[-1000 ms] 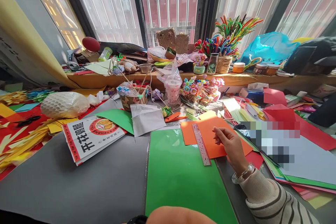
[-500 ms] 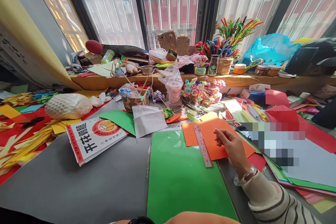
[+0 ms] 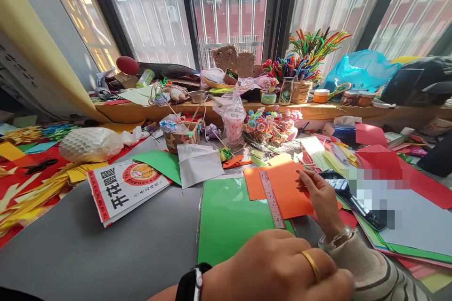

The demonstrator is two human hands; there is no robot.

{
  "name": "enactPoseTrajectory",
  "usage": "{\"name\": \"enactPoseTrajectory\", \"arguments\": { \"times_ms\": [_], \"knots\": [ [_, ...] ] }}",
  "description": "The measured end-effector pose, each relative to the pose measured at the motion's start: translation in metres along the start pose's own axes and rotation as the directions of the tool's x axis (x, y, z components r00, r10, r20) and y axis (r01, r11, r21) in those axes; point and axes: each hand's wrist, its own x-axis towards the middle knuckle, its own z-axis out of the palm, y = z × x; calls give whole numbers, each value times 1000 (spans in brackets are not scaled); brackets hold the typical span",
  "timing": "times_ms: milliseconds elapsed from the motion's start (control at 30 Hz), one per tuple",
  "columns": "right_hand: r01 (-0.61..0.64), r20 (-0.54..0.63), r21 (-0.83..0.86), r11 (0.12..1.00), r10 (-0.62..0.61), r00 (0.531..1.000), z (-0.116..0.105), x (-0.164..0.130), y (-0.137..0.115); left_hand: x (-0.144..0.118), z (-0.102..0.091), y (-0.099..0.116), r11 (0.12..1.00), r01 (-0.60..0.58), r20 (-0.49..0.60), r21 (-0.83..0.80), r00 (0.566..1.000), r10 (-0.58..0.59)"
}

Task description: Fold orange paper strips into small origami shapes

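Observation:
My left hand (image 3: 268,268), with a black watch and a gold ring, is large and close at the bottom of the view. Its back faces up and its fingers are curled; the fingertips are hidden, and it covers part of a green sheet (image 3: 226,218). My right hand (image 3: 323,202), with a clear bracelet and a striped sleeve, hovers over an orange sheet of paper (image 3: 286,188). Its fingers are pinched together; anything between them is too small to make out. Left of it, a patterned pink ruler (image 3: 271,200) lies across the orange paper.
A phone (image 3: 356,204) lies on stacked paper at right. White printed paper (image 3: 129,188) is at left on the grey table (image 3: 151,244). Behind stand a small basket (image 3: 181,136), a lidded cup (image 3: 234,124) and crocheted-looking flowers (image 3: 268,122). Yellow paper strips (image 3: 45,183) cover the far left.
My left hand has risen from the bottom edge into full view over the green sheet. My right hand has shifted slightly to the right, still pinched; the ruler stays on the orange paper.

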Motion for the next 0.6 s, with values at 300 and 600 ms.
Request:
{"name": "enactPoseTrajectory", "arguments": {
  "times_ms": [300, 600],
  "knots": [
    [96, 105, -746, 659, -25, 994, -29, 23, -1, -23, 62, -80, 971, 210, 14, 112, 977, -213],
    [75, 161, -553, 830, 19, 987, -20, 17, 10, -33, 76, -93, 942, 300, 222, 149, 918, -328]
  ]
}}
